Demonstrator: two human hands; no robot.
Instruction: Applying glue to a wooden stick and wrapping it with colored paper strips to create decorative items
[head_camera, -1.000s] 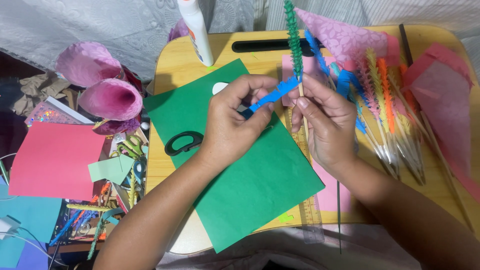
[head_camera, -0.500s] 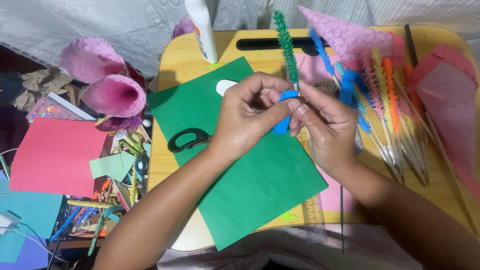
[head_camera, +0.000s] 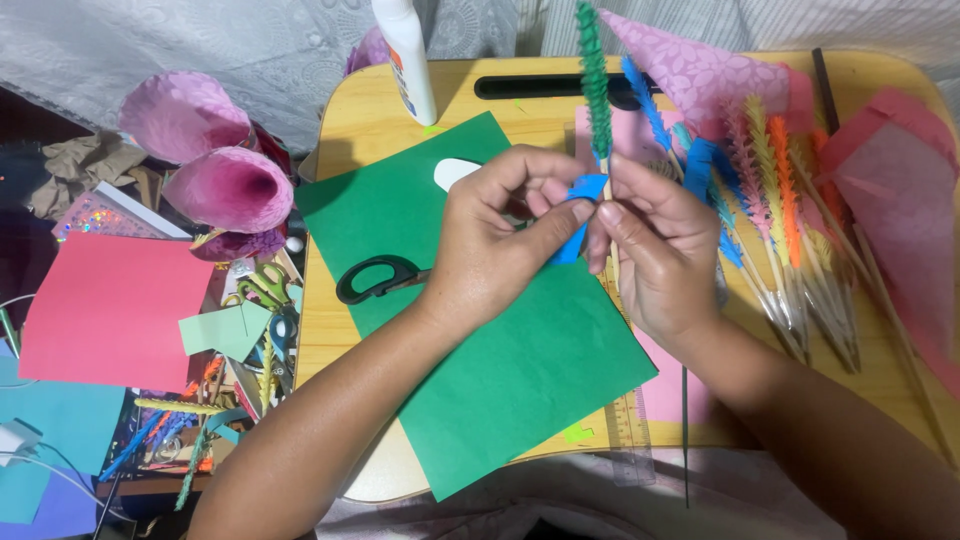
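Now blue paper strip (head_camera: 578, 215) pinched between left hand (head_camera: 500, 240) thumb and right hand (head_camera: 655, 250) fingertips, against stick of green fringed paper stem (head_camera: 595, 80), above smooth green card sheet (head_camera: 500, 360). Strip bunched shorter than second ago; hands closer.

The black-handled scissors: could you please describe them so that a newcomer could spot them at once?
Start at the wooden lap table and find the big green paper sheet on it. The black-handled scissors lie at its left edge, their blades hidden under the left hand. The only other scissors, off the table, have green and yellow handles.
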